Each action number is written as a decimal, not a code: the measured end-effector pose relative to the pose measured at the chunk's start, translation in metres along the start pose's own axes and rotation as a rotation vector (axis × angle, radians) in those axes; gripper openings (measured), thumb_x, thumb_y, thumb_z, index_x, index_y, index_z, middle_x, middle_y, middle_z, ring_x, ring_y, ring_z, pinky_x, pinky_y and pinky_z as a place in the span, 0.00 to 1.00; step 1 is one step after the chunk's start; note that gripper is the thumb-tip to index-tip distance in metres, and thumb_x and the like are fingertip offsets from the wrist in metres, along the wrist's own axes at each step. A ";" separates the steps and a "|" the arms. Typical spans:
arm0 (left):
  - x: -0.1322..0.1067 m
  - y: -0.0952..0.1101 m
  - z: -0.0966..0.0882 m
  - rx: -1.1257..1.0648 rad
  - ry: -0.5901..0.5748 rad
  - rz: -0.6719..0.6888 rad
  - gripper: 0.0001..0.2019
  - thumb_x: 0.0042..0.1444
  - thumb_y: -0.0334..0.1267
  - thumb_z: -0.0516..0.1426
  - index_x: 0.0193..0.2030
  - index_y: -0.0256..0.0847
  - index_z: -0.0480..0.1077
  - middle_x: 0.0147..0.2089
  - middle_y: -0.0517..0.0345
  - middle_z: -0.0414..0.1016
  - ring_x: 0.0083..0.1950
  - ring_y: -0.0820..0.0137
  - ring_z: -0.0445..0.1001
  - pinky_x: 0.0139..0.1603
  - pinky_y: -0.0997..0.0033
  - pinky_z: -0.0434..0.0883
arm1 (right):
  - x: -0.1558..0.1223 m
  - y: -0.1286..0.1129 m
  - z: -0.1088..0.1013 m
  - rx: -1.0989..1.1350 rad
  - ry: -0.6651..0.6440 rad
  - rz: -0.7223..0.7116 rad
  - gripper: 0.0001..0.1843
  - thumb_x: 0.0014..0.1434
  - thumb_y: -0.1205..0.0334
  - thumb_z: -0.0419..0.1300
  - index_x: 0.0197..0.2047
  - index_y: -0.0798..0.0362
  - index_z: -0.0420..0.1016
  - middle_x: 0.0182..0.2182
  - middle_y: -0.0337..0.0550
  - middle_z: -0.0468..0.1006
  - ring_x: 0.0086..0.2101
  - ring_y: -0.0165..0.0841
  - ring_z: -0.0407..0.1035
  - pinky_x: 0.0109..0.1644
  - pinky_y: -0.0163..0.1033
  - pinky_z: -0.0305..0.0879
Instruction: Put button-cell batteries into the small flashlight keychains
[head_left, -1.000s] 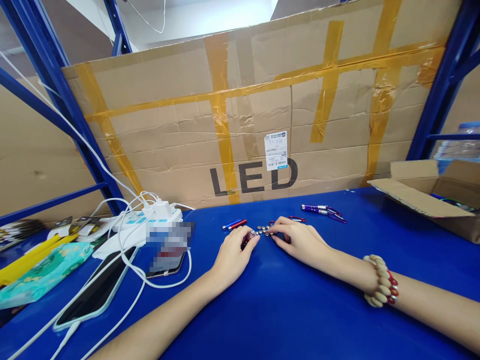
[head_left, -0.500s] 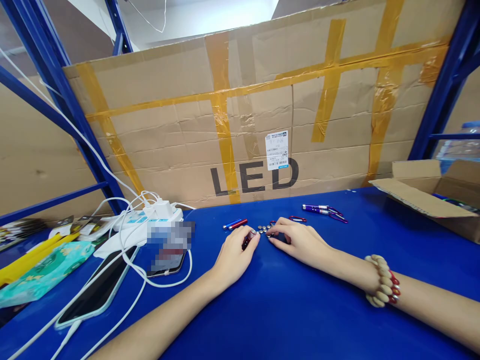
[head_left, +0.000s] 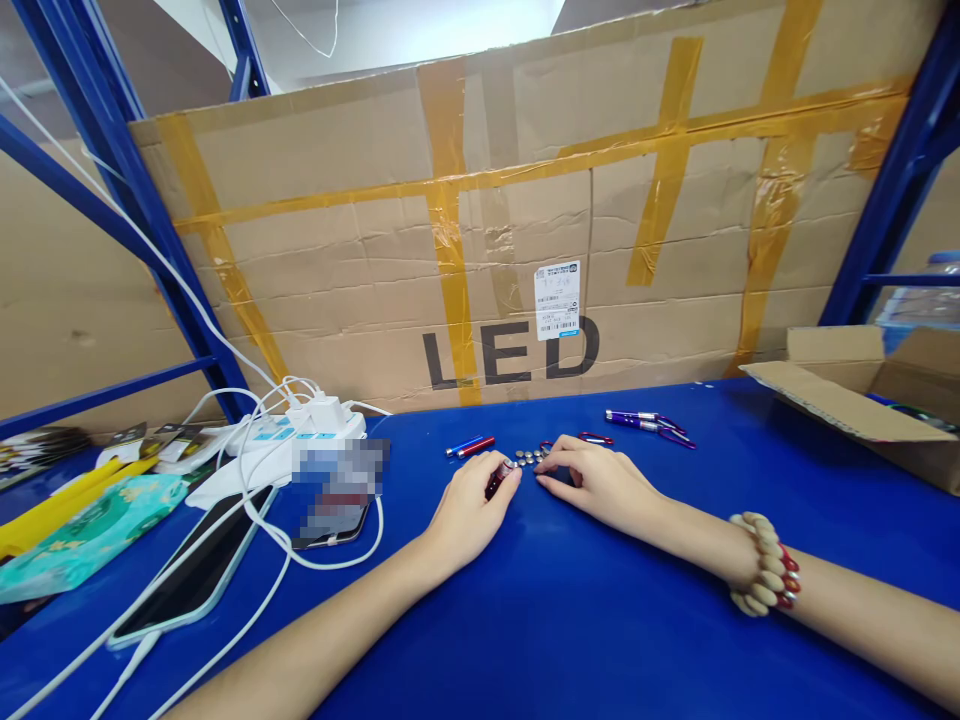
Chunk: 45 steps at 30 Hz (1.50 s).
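Barely any change from a second ago: left hand (head_left: 471,505) clamped on a red tube (head_left: 493,487), right hand (head_left: 596,482) by the discs (head_left: 529,456), can't tell if its fingers are pinching.

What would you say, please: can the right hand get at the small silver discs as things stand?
Most likely yes: the right hand is right beside the small silver discs, and the left hand, holding a dark red tube, seems to leave that side free.
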<state>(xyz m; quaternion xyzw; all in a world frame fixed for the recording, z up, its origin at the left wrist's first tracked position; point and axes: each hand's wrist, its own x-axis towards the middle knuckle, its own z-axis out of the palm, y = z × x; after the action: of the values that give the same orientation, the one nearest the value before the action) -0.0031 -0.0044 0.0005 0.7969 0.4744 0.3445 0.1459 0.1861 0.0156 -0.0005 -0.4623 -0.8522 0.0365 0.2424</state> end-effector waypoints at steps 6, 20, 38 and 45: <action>0.000 0.000 0.000 -0.008 -0.006 0.006 0.12 0.59 0.42 0.46 0.29 0.40 0.64 0.30 0.60 0.67 0.33 0.71 0.65 0.32 0.73 0.61 | 0.000 0.001 0.000 0.010 0.012 0.010 0.09 0.56 0.60 0.53 0.35 0.47 0.74 0.35 0.37 0.73 0.26 0.27 0.67 0.24 0.31 0.57; -0.001 0.002 0.000 -0.007 -0.017 -0.001 0.12 0.59 0.41 0.46 0.29 0.39 0.64 0.29 0.61 0.67 0.32 0.71 0.65 0.32 0.74 0.61 | 0.002 0.001 0.001 0.027 -0.004 0.051 0.09 0.56 0.56 0.53 0.36 0.48 0.72 0.34 0.37 0.73 0.28 0.28 0.67 0.26 0.32 0.56; -0.001 0.001 0.000 -0.006 -0.082 0.026 0.11 0.59 0.41 0.48 0.29 0.40 0.65 0.26 0.63 0.68 0.30 0.72 0.65 0.31 0.75 0.60 | 0.000 -0.002 0.001 0.135 0.246 -0.129 0.09 0.59 0.60 0.54 0.40 0.48 0.74 0.37 0.39 0.76 0.33 0.29 0.70 0.32 0.33 0.64; -0.001 0.005 -0.003 -0.066 -0.183 0.134 0.10 0.60 0.39 0.48 0.32 0.40 0.66 0.24 0.64 0.67 0.30 0.73 0.66 0.33 0.76 0.60 | -0.002 -0.006 0.002 0.305 0.357 -0.437 0.07 0.58 0.63 0.55 0.37 0.52 0.74 0.33 0.41 0.77 0.35 0.29 0.71 0.40 0.33 0.67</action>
<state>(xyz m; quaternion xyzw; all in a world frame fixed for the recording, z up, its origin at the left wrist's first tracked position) -0.0025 -0.0087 0.0052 0.8497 0.3931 0.2949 0.1913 0.1816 0.0106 -0.0012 -0.2258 -0.8600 0.0291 0.4567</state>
